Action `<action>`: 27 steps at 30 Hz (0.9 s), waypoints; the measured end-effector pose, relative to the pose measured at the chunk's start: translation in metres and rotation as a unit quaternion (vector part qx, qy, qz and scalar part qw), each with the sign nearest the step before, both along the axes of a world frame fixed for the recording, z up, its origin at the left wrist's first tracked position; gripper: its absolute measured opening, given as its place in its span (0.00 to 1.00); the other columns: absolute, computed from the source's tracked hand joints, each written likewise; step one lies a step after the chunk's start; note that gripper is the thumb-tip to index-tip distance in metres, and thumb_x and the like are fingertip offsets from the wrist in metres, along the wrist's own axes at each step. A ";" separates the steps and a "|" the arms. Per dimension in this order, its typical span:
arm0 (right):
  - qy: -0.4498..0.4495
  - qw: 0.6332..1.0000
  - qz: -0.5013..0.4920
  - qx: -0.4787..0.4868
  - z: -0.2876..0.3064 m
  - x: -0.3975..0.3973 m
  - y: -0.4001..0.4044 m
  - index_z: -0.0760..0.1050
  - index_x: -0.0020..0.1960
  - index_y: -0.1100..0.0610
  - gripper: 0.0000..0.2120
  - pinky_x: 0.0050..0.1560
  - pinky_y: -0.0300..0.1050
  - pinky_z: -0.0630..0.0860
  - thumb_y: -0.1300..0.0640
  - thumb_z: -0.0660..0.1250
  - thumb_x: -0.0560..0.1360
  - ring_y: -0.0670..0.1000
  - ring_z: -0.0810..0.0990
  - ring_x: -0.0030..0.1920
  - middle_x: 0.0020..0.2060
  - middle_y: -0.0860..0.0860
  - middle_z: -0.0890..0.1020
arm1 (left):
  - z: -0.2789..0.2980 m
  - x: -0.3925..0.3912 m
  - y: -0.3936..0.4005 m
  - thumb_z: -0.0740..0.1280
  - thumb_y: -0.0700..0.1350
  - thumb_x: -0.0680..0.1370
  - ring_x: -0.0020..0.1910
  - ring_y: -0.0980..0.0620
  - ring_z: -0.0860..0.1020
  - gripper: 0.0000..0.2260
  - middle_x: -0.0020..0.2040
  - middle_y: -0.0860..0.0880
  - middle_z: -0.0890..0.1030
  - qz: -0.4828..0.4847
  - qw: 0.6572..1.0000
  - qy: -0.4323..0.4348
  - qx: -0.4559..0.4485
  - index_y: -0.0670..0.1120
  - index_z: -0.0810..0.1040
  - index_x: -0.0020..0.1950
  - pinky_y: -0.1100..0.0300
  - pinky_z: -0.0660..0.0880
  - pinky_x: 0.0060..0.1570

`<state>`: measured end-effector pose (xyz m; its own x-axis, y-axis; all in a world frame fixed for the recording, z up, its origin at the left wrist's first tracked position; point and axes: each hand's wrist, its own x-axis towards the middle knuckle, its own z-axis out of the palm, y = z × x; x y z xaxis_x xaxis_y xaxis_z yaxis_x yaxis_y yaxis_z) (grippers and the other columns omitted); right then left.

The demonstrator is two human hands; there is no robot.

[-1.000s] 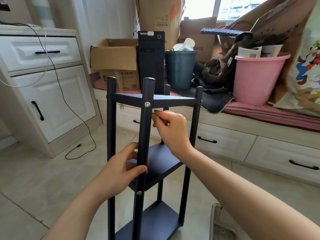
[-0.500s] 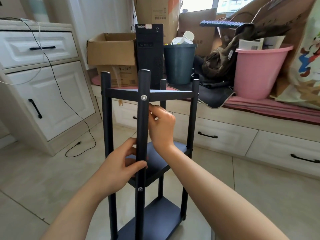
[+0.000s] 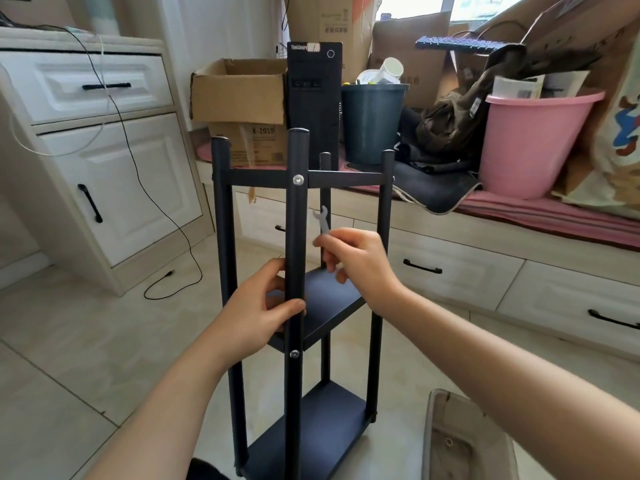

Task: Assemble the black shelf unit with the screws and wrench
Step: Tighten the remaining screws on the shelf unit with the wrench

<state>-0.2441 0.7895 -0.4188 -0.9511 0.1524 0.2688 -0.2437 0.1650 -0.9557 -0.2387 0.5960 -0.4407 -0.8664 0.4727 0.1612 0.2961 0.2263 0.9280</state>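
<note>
Head view, looking down across a pale glossy tiled floor (image 3: 86, 341) toward a long white window bench with drawers (image 3: 519, 278), its top covered by a pink striped cushion and crowded with clutter. From left to right on it stand an open brown cardboard box (image 3: 239, 95), a tall black computer tower (image 3: 313, 98), a dark grey plastic bin (image 3: 372, 123) holding white paper cups, a heap of olive-brown cloth (image 3: 460, 123) and a smooth pink plastic bucket (image 3: 533, 140) with papers in it. A white panelled cabinet (image 3: 104, 161) with black bar handles stands at left, and a thin black cable (image 3: 145, 188) trails down its front to the floor. In front of all this, upright on the floor in the middle of the view, stands the matte black three-tier shelf unit (image 3: 332, 303), with four round tube posts and flat rectangular boards. Its near post blocks part of the tower and the middle board. Two silver screws (image 3: 297, 179) show on that post, at the top and middle boards. The left hand (image 3: 258, 315) is wrapped round the near post between them. The right hand (image 3: 356, 261) pinches the lower end of a small flat silver wrench (image 3: 323, 220), its open jaw pointing up, just right of the post and below the top board. A beige tray edge (image 3: 450, 438) sits at bottom right.
</note>
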 end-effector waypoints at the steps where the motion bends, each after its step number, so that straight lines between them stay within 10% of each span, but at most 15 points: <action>1: -0.025 1.000 0.000 -0.002 0.001 0.007 0.005 0.83 0.47 0.61 0.08 0.28 0.37 0.73 0.59 0.67 0.79 0.45 0.77 0.31 0.32 0.51 0.80 | 0.000 0.000 0.001 0.70 0.39 0.79 0.49 0.49 0.85 0.18 0.50 0.51 0.84 0.003 1.000 -0.001 -0.002 0.63 0.75 0.58 0.44 0.83 0.50; 12: -0.037 0.998 0.056 0.013 0.035 0.054 0.001 0.85 0.46 0.57 0.09 0.60 0.48 0.77 0.58 0.66 0.79 0.51 0.81 0.56 0.49 0.52 0.85 | 0.006 0.007 0.018 0.72 0.39 0.78 0.51 0.51 0.85 0.18 0.51 0.52 0.86 0.005 0.999 -0.044 0.013 0.55 0.77 0.63 0.49 0.83 0.53; 27: -0.005 0.999 0.016 0.029 0.048 0.037 -0.012 0.85 0.46 0.50 0.06 0.57 0.52 0.81 0.55 0.69 0.78 0.46 0.83 0.50 0.44 0.45 0.86 | -0.007 0.018 -0.008 0.73 0.39 0.77 0.39 0.54 0.85 0.07 0.42 0.49 0.86 0.037 0.997 -0.053 -0.051 0.49 0.84 0.53 0.64 0.80 0.41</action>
<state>-0.2069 0.7778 -0.3706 -0.9579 0.1064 0.2668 -0.2404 0.2115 -0.9473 -0.2210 0.5876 -0.4473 -0.9093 0.4155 0.0217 0.1765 0.3381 0.9244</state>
